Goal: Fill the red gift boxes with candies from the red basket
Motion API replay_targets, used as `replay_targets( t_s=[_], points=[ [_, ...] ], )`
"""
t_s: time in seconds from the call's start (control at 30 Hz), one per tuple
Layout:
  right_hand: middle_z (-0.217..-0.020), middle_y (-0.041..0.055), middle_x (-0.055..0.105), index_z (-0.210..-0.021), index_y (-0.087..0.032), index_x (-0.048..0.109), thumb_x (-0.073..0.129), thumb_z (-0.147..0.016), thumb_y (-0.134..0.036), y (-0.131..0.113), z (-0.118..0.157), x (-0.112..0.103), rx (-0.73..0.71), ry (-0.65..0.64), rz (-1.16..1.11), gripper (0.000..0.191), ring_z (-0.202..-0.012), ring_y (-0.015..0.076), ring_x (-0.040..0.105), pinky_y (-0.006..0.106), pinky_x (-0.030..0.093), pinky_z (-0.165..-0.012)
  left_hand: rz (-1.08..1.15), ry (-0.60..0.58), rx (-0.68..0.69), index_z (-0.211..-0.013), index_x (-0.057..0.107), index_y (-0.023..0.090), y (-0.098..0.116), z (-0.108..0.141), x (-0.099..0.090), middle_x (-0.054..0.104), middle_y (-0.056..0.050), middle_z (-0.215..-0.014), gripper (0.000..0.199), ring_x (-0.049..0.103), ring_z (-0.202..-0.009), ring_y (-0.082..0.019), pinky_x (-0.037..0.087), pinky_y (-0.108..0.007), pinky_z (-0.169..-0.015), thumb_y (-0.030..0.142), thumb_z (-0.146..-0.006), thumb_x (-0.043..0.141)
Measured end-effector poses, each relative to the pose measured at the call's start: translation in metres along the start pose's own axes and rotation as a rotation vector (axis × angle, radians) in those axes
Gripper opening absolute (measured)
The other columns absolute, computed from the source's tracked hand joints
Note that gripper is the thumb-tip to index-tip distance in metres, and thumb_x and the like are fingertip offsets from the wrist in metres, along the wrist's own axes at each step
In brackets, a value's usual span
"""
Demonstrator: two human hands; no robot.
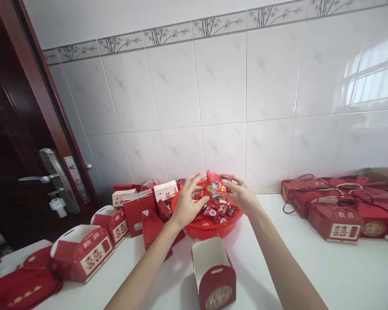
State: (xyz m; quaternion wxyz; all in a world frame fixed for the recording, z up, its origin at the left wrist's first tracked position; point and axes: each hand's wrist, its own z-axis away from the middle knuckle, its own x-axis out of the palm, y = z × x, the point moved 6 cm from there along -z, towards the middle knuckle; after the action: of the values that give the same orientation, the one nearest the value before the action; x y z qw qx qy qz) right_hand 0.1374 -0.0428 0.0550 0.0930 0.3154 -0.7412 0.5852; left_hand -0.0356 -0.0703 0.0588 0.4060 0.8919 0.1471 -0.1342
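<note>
A small red snack packet (214,184) with a cartoon print is in my right hand (242,196), pinched between thumb and fingers. A dark wrapped piece shows at the same fingertips. To its left, my left hand (189,200) has its thumb and fingers spread apart, close to the packet; nothing shows in its grasp. Both hands are over a red plastic basin (207,232), which holds several red-wrapped sweets (218,213). In front of the basin stands an open red gift box (217,280) with a pale inside; I see nothing in it.
Open red gift boxes (84,252) and folded cartons (139,213) crowd the left side of the white table (271,258). Closed red boxes (339,221) with cord handles are grouped at the right. Behind is a tiled wall (223,86); a dark door (19,107) stands left.
</note>
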Motion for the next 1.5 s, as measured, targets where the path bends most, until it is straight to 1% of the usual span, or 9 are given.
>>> replay_targets(
  t_s=[0.17, 0.23, 0.33, 0.47, 0.57, 0.67, 0.83, 1.1, 1.5],
  points=[
    [-0.083, 0.0015, 0.071, -0.086, -0.020, 0.070, 0.089, -0.060, -0.037, -0.033, 0.032, 0.011, -0.168, 0.029, 0.171, 0.036, -0.073, 0.0162, 0.068, 0.029, 0.059, -0.067, 0.081, -0.091, -0.037, -0.116, 0.064, 0.027, 0.026, 0.020, -0.016, 0.047, -0.007, -0.147, 0.038, 0.062, -0.114, -0.024, 0.052, -0.038, -0.100, 0.037, -0.080, 0.070],
    [-0.083, 0.0011, 0.070, -0.087, -0.020, 0.070, 0.088, -0.063, -0.038, -0.042, 0.042, 0.012, -0.201, 0.026, 0.246, 0.035, -0.074, 0.0156, 0.068, 0.029, 0.059, -0.067, 0.015, -0.236, -0.108, -0.093, 0.071, 0.023, 0.030, 0.030, -0.018, 0.056, -0.009, -0.138, 0.024, 0.057, -0.124, -0.029, 0.048, -0.040, -0.103, 0.044, -0.082, 0.069],
    [-0.084, 0.0008, 0.069, -0.089, -0.020, 0.070, 0.086, -0.067, -0.038, -0.049, 0.053, 0.015, -0.199, -0.006, 0.326, 0.033, -0.075, 0.0141, 0.066, 0.028, 0.059, -0.067, -0.113, -0.512, -0.204, -0.078, 0.073, 0.022, 0.030, 0.048, -0.014, 0.059, -0.008, -0.135, 0.033, 0.048, -0.134, -0.032, 0.041, -0.043, -0.109, 0.052, -0.086, 0.063],
    [-0.082, -0.0001, 0.067, -0.089, -0.020, 0.069, 0.085, -0.069, -0.036, -0.047, 0.058, 0.021, -0.158, -0.043, 0.333, 0.031, -0.072, 0.0117, 0.063, 0.024, 0.056, -0.063, -0.223, -0.815, -0.281, -0.085, 0.077, 0.022, 0.023, 0.066, -0.002, 0.060, -0.007, -0.135, 0.043, 0.058, -0.119, -0.029, 0.046, -0.035, -0.097, 0.058, -0.090, 0.055],
    [-0.083, 0.0004, 0.067, -0.088, -0.020, 0.069, 0.085, -0.067, -0.037, -0.041, 0.057, 0.025, -0.095, -0.051, 0.316, 0.032, -0.073, 0.0121, 0.063, 0.024, 0.054, -0.061, -0.272, -0.931, -0.290, -0.106, 0.075, 0.022, 0.016, 0.073, 0.005, 0.068, -0.008, -0.118, 0.043, 0.064, -0.104, -0.026, 0.048, -0.031, -0.085, 0.057, -0.088, 0.058],
    [-0.084, 0.0011, 0.067, -0.089, -0.019, 0.067, 0.085, -0.067, -0.037, -0.033, 0.056, 0.028, -0.021, -0.087, 0.354, 0.033, -0.072, 0.0128, 0.064, 0.024, 0.054, -0.060, -0.306, -0.950, -0.343, -0.124, 0.067, 0.021, 0.008, 0.074, 0.003, 0.071, -0.006, -0.106, 0.059, 0.064, -0.100, -0.028, 0.047, -0.031, -0.081, 0.057, -0.077, 0.069],
    [-0.093, 0.0036, 0.069, -0.095, -0.019, 0.066, 0.078, -0.076, -0.035, -0.026, 0.062, 0.041, -0.024, -0.243, 0.558, 0.028, -0.077, 0.0150, 0.065, 0.026, 0.054, -0.064, -0.240, -0.980, -0.406, -0.111, 0.065, 0.019, 0.003, 0.077, 0.002, 0.069, -0.004, -0.099, 0.065, 0.064, -0.092, -0.028, 0.047, -0.029, -0.071, 0.052, -0.059, 0.084],
    [-0.091, 0.0018, 0.070, -0.099, -0.020, 0.068, 0.065, -0.084, -0.016, -0.014, 0.083, 0.072, -0.091, -0.612, 1.027, 0.016, -0.076, 0.0132, 0.063, 0.024, 0.050, -0.065, 0.073, -1.023, -0.424, -0.128, 0.058, 0.026, 0.005, 0.082, 0.013, 0.066, -0.002, -0.121, 0.071, 0.062, -0.110, -0.026, 0.051, -0.034, -0.090, 0.035, -0.063, 0.084],
    [-0.096, 0.0019, 0.071, -0.102, -0.021, 0.067, 0.061, -0.086, -0.014, -0.016, 0.086, 0.075, -0.151, -0.621, 1.139, 0.019, -0.080, 0.0146, 0.065, 0.025, 0.049, -0.067, 0.019, -0.979, -0.453, -0.142, 0.049, 0.032, 0.001, 0.081, 0.013, 0.058, -0.004, -0.137, 0.090, 0.057, -0.121, -0.031, 0.051, -0.040, -0.097, 0.038, -0.060, 0.087]
  ],
)
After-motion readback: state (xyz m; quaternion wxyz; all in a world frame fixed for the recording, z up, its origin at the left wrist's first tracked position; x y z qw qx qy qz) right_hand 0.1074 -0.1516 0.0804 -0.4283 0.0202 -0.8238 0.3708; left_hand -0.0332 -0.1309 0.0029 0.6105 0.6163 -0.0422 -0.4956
